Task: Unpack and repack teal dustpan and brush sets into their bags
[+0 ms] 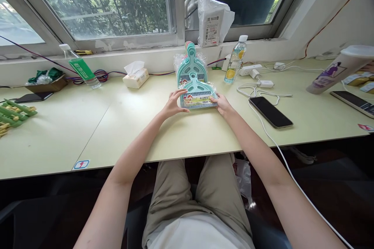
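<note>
Hands grip a wrapped teal dustpan set [197, 95] lying flat on the surface [117, 124]: left hand [174, 105] on its left edge, right hand [222, 105] on its right. Behind it, touching, more sets [191, 64] stand stacked. A phone [270, 112] lies well right.

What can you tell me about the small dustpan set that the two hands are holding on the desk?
The front dustpan set is a teal plastic mini dustpan with a looped handle pointing away from the person, sealed in clear wrap with a colourful printed label along its near edge. It stands tilted on the pale green desk, against a stack of similar sets behind. The left hand grips its left side, the right hand its right corner.
</note>
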Action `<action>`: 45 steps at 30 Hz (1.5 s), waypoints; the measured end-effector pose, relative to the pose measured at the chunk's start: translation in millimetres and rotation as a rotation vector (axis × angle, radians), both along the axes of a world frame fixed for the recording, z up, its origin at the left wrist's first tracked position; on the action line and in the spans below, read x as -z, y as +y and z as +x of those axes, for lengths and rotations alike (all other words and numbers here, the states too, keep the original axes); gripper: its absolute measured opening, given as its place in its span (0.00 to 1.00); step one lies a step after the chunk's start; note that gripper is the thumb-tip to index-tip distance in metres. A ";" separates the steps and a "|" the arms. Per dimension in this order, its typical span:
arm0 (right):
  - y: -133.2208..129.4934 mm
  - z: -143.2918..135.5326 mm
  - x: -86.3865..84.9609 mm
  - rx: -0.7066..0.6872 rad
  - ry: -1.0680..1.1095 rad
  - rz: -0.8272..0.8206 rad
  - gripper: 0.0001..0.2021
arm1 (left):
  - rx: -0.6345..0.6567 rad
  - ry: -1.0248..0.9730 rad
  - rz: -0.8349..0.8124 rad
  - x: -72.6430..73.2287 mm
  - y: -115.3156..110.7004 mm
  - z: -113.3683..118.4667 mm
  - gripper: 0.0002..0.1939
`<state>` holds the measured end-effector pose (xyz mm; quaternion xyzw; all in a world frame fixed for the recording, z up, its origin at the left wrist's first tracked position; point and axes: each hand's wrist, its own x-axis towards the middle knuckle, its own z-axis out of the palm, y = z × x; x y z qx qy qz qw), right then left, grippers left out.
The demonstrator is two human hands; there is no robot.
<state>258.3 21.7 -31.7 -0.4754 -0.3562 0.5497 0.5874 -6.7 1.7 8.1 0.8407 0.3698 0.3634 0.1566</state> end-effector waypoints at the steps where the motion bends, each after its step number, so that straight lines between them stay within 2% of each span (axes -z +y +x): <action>1: 0.1 0.5 0.0 0.007 0.009 -0.003 0.14 | 0.028 0.026 0.007 0.6 0.5 -1.2 0.41; 6: 0.5 1.4 -0.6 0.001 0.005 -0.018 0.13 | 0.021 0.064 0.077 3.7 0.5 0.6 0.10; 7: 0.6 1.3 -0.5 -0.002 0.003 -0.022 0.12 | 0.025 0.058 0.085 3.7 -0.1 1.9 0.07; 9: 0.7 1.2 -0.5 -0.009 0.013 -0.027 0.11 | 0.067 0.045 0.081 3.3 -1.3 4.2 0.09; 12: 0.2 0.9 -1.5 -0.019 0.057 -0.033 0.10 | 0.155 0.068 0.071 3.3 -1.9 4.7 0.27; 13: -0.2 0.6 -2.2 -0.015 0.069 -0.034 0.10 | 0.165 0.084 0.078 3.4 -1.8 4.1 0.30; 14: -0.7 0.1 -3.0 -0.005 0.078 -0.037 0.10 | 0.157 0.095 0.092 3.5 -1.7 3.3 0.27; 16: -1.7 -1.1 -4.9 0.009 0.084 -0.045 0.10 | 0.113 0.089 0.133 2.7 -1.7 1.7 0.16; 18: -2.5 -2.2 -6.5 0.007 0.081 -0.049 0.10 | 0.088 0.055 0.163 0.5 -2.1 0.9 0.11; 23: -4.8 -2.7 -8.4 -0.009 0.055 -0.033 0.10 | 0.163 0.006 0.151 -6.7 -3.8 2.2 0.14; 28: -7.9 -3.0 -8.7 -0.025 0.096 -0.028 0.09 | 0.186 0.001 0.184 -9.6 -5.5 2.4 0.11; 33: -5.6 -4.8 -6.2 0.001 0.118 -0.035 0.09 | 0.221 -0.071 0.116 -9.8 -6.4 2.9 0.11; 39: -2.5 -5.4 -3.5 -0.029 0.109 -0.026 0.11 | 0.127 -0.167 0.018 -12.6 -9.6 8.0 0.14; 42: -3.8 -4.4 -6.5 -0.035 0.096 -0.002 0.15 | -0.035 -0.238 0.054 -8.3 -14.1 14.3 0.12; 45: -7.8 -4.3 -10.9 -0.044 0.043 0.039 0.22 | -0.204 -0.402 0.035 -0.2 -15.9 19.3 0.11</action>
